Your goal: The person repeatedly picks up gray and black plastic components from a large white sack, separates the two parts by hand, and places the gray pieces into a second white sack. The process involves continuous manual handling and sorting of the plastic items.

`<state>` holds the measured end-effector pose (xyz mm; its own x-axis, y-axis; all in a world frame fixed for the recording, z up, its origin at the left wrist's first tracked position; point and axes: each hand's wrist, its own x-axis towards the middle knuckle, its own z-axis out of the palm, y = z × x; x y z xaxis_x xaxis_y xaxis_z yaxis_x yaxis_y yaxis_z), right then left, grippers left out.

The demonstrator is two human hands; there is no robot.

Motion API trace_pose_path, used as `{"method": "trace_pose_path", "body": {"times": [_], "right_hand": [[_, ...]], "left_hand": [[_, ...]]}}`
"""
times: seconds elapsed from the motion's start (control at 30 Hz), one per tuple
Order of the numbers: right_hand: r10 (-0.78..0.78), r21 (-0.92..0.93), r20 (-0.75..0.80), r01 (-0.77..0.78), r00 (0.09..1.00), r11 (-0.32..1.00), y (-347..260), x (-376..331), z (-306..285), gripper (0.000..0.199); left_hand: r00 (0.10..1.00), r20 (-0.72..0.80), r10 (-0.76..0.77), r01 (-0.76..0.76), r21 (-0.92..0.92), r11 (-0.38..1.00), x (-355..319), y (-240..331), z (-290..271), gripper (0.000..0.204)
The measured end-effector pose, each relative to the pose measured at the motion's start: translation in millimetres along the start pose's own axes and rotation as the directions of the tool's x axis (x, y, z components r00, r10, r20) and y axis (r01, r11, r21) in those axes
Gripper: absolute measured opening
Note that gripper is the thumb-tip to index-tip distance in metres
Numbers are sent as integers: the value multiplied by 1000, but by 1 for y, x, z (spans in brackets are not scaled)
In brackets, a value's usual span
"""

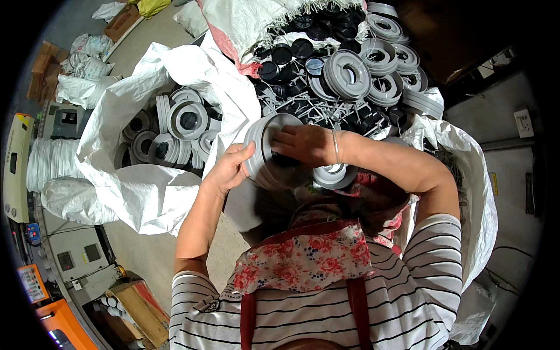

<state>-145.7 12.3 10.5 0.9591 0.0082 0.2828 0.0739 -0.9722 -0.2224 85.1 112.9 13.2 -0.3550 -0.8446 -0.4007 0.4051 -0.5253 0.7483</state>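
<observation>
A stack of grey flanged plastic rings (260, 135) is tilted above my lap. My left hand (231, 167) grips its left side, with the thumb on the ribbed edge. Across the face of the stack lies my right hand (305, 144), its fingers curled in toward the centre opening. A dark part shows below those fingers, and the fingertips are hidden, so I cannot make out what they pinch. Another grey ring piece (330, 177) rests by my lap, just under the right wrist.
To the left stands a white woven sack (169, 192) holding several grey rings. Ahead is a pile of black round caps (302, 48) and thin grey sticks (303, 108), with grey ring stacks (348, 74) at its right. Another white sack (481, 192) stands by my right arm.
</observation>
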Motion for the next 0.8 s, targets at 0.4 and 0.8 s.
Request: {"method": "trace_pose_path", "body": {"times": [0.4,0.8], "right_hand": [[264,196,-211,-224,941,955,-1,11,11,50],[-187,-169,-109,167,976,971,-7,4,10,38]], "left_hand": [[951,-248,182,-101,307,946,4,0,23,34],[997,-47,-56,63,170,983,6,15,9,41]]}}
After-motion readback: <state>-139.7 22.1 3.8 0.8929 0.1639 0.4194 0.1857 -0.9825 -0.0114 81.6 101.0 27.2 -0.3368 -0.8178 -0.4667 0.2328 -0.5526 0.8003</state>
